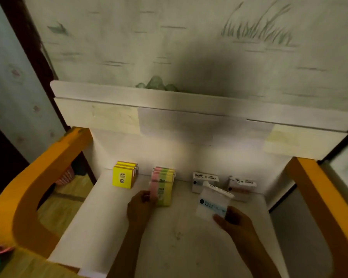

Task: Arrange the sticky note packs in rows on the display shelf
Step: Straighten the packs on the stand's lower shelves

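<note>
On the white shelf [169, 237] stand upright rows of sticky note packs. A yellow row [124, 176] is at the back left. To its right stands a pink, green and yellow striped row [163, 185]; my left hand [140, 205] pinches the front pack of that row at its left edge. My right hand [232, 219] holds a white pack with blue print [212, 203] by its lower right corner, just in front of a white pack row [202, 180]. Another white row [240, 186] stands at the far right.
Orange curved side frames [34, 189] [327, 207] flank the shelf on the left and right. A white upper shelf board [189, 109] overhangs the back. Patterned wallpaper lies behind. A red basket [65, 177] sits on the floor at the left.
</note>
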`<action>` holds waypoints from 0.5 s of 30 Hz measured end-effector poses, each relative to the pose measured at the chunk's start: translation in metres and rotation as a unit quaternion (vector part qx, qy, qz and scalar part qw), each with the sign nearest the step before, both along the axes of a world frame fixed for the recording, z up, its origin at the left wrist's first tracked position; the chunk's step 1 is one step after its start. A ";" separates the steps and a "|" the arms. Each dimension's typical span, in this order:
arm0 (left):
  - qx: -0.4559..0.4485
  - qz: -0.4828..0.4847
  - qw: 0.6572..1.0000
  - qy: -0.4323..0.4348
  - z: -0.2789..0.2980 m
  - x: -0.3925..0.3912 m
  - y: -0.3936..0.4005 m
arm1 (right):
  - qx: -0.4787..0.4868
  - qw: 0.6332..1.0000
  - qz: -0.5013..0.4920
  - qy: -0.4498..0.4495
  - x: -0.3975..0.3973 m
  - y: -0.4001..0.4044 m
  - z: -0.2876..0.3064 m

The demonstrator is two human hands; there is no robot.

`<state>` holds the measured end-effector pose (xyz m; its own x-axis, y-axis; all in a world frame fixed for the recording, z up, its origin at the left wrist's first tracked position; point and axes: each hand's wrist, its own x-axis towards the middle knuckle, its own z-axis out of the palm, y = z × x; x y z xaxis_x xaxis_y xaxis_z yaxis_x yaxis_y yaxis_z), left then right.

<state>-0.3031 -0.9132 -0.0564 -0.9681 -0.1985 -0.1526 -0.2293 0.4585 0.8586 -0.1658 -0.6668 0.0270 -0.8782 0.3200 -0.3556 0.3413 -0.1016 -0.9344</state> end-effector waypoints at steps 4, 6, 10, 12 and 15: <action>-0.078 0.011 0.996 0.048 -0.005 -0.006 0.002 | 0.016 0.999 -0.032 -0.013 -0.001 0.000 -0.004; -0.089 0.012 0.994 0.066 -0.003 -0.009 0.005 | 0.032 0.998 -0.039 -0.021 -0.003 0.000 -0.006; -0.098 0.019 0.991 0.086 -0.003 -0.015 0.009 | 0.053 0.997 -0.050 -0.027 -0.006 0.005 -0.015; -0.110 0.025 0.990 0.089 -0.003 -0.017 0.012 | 0.064 0.996 -0.054 -0.025 -0.007 0.007 -0.019; -0.124 0.044 0.987 0.093 -0.003 -0.016 0.016 | 0.094 0.993 -0.066 -0.013 -0.009 0.012 -0.026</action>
